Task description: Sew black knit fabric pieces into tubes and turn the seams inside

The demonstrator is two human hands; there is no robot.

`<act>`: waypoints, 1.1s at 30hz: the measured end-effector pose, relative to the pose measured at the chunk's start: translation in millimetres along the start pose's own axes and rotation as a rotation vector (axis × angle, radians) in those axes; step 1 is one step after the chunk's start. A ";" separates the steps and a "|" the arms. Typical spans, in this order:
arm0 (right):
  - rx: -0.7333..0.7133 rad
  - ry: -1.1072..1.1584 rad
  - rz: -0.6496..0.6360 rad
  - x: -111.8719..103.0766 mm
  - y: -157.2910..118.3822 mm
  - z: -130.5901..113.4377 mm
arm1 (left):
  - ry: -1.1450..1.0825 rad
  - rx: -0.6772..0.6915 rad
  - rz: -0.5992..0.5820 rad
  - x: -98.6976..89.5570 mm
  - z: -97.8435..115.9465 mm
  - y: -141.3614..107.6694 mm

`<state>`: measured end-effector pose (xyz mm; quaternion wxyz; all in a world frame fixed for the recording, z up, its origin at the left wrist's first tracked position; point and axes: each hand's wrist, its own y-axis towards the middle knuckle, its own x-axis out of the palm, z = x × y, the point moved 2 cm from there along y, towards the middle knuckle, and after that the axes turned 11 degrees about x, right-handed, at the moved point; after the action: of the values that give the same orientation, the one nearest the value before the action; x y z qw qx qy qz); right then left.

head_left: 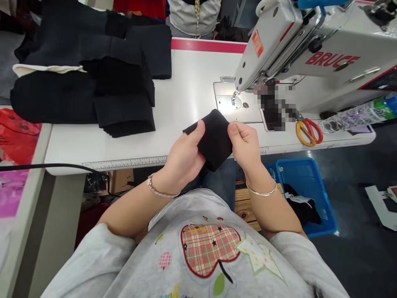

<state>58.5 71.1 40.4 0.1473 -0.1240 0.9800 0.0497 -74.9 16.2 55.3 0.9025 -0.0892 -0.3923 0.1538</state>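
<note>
Folded piece of black knit fabric (215,138) is pinched between both hands, above the front part of a white sewing table (189,78) and just short of the steel needle plate (226,101) of a white industrial sewing machine (328,62). It is not placed under the needle.

Left hand (182,159): thumb pressed on top of the cloth, remaining fingers curled beneath it, mostly hidden. Right hand (245,142): same grasp from the opposite side. Both hands are closed on the fabric; neither has released it. Step in hand: folded piece is being held and handled manually, away from the machine.

Noted nearby: stacked black fabric pieces (80,82) on the table's left; orange-handled and red-handled scissors (308,132) at the right; blue plastic basket (305,194) on the floor, with black fabric inside.
</note>
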 end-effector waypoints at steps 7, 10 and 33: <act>0.162 0.208 -0.086 9.9 2.2 5.3 | -0.035 -0.117 -0.022 2.0 9.3 5.5; 0.149 0.162 -0.063 10.9 0.8 3.5 | -0.072 -0.162 -0.042 0.3 11.5 5.1; 0.253 0.268 -0.143 -16.3 -6.1 23.0 | 0.930 0.692 -0.690 0.6 -2.6 -14.7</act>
<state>81.5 72.0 23.0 0.0330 -0.1794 0.9780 -0.1013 -69.6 2.5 58.2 0.9515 0.2784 0.1031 -0.0809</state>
